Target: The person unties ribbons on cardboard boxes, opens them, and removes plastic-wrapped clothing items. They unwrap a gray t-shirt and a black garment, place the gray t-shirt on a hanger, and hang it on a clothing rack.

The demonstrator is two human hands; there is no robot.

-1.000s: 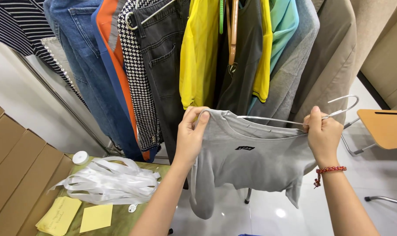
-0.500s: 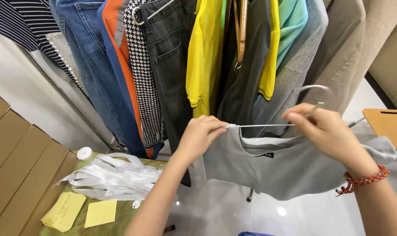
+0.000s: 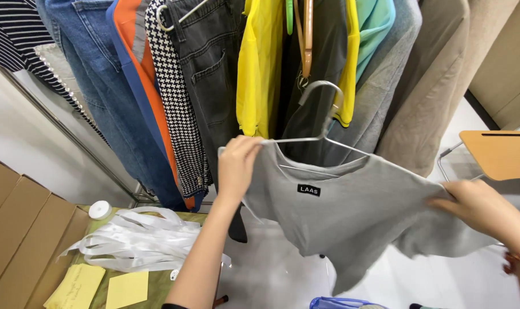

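Left hand: my left hand (image 3: 237, 166) is closed on the left shoulder of the grey top (image 3: 351, 220), pinching the cloth where it meets the end of the wire hanger (image 3: 320, 123).
Right hand: my right hand (image 3: 471, 206) is curled round the far right side of the grey top, at its sleeve, and pulls it out flat; the fingertips are buried in the fabric, so I cannot tell how tightly they close.
Grey top: it hangs spread between my hands, in front of the clothes rail (image 3: 65, 129), its neckline draped over the wire hanger.
Wire hanger: its hook stands free in front of the hung garments and, as far as I can see, is not over any bar.
Done so far: I judge the left shoulder seated on the hanger and the neck sitting around the hook.
Left to do: the right shoulder looks slack and off the wire, and the hook has yet to go on the rail.
Label on the top: a small black rectangular patch (image 3: 309, 190) with pale lettering sits just below the neckline.
Paper notes: two yellow squares (image 3: 108, 286) lie below and left of the grey top, beside a heap of white ribbon (image 3: 137, 240).
Cardboard boxes: plain brown cardboard boxes (image 3: 19, 223) stand furthest left of the grey top.
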